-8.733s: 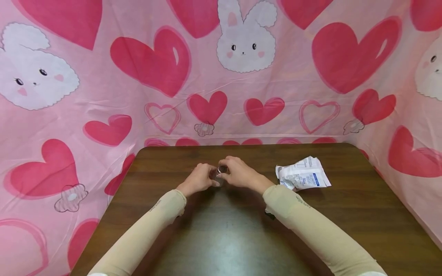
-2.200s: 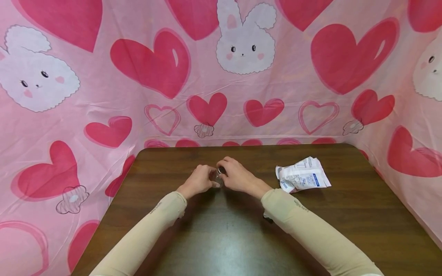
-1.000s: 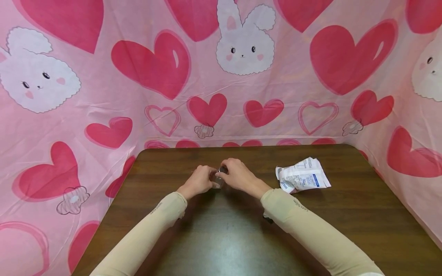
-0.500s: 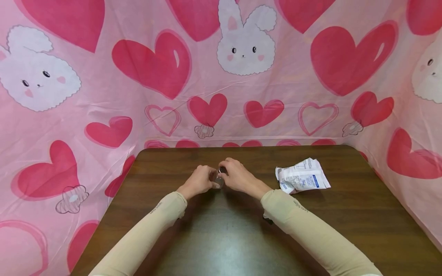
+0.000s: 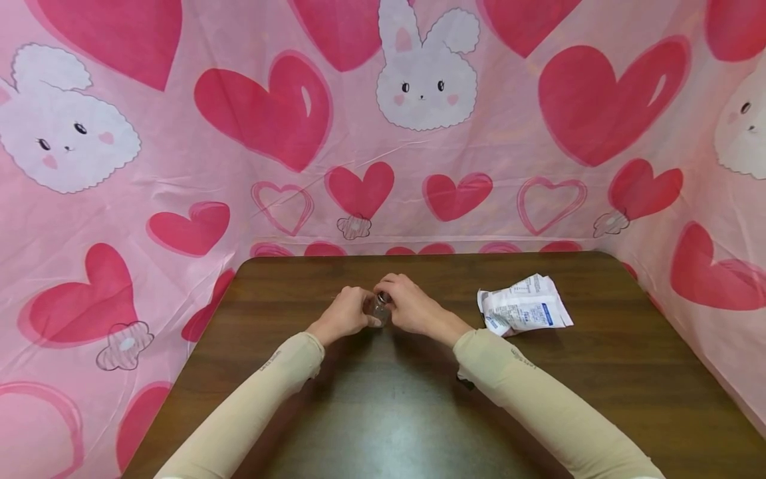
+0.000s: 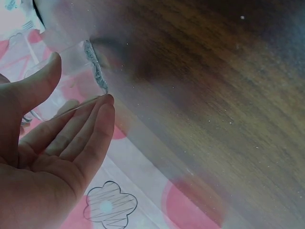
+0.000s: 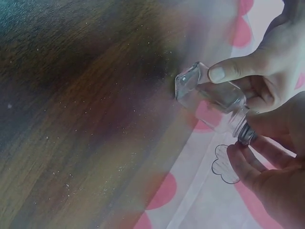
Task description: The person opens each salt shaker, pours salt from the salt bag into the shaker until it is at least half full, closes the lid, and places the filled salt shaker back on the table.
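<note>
1. Bottle [image 7: 214, 107], clear, qty 1, w/ 1 silvery cap [image 7: 245, 134] at its neck: btwn the 2 hands, at far-mid part of the worktop [image 5: 383, 412] (1). Can't tell if base touches.
2. L hand [image 5: 347, 311] holds bottle's body btwn thumb & fingers; R hand [image 5: 409, 304] pinches cap.
3. Step in hand, prob.: twisting cap; on vs. off unclear. Next move likely calls for steady L grip while R fingers turn.
4. White printed packet [image 5: 526, 305], qty 1: on worktop to R, well apart from bottle.
5. Farthest: pink heart-print cloth [image 5: 413, 150] behind worktop.
</note>
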A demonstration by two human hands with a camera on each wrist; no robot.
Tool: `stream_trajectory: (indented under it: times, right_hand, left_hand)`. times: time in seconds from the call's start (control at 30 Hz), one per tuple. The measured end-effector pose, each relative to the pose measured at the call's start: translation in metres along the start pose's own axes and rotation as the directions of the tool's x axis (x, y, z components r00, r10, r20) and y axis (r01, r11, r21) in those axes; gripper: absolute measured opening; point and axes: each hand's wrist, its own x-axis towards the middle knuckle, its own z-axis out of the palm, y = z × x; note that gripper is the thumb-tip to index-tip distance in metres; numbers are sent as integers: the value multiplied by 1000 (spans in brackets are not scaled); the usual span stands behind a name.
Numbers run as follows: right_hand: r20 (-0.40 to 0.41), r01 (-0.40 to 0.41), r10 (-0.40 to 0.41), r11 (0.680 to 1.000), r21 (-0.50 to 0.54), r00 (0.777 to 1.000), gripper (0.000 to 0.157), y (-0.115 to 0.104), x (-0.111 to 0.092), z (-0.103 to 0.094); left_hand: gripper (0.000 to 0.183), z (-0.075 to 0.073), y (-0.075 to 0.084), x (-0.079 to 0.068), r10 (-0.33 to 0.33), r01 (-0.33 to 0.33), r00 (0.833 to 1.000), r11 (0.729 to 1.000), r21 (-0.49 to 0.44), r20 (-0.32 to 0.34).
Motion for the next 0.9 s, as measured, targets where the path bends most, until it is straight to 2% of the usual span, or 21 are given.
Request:
stream_trajectory:
  times: [0.37, 0.9]
  right_hand:
    - [-4, 11, -11, 1000, -16, 1000, 33, 0, -1, 1]
    - [-68, 14, -14, 1000, -1, 998, 32, -1, -7, 3]
  left_hand:
    - [24, 0, -1, 0, -10, 10, 1000, 1000, -7, 8]
    - [23, 0, -2, -1, 8, -8, 1000, 1000, -17, 4]
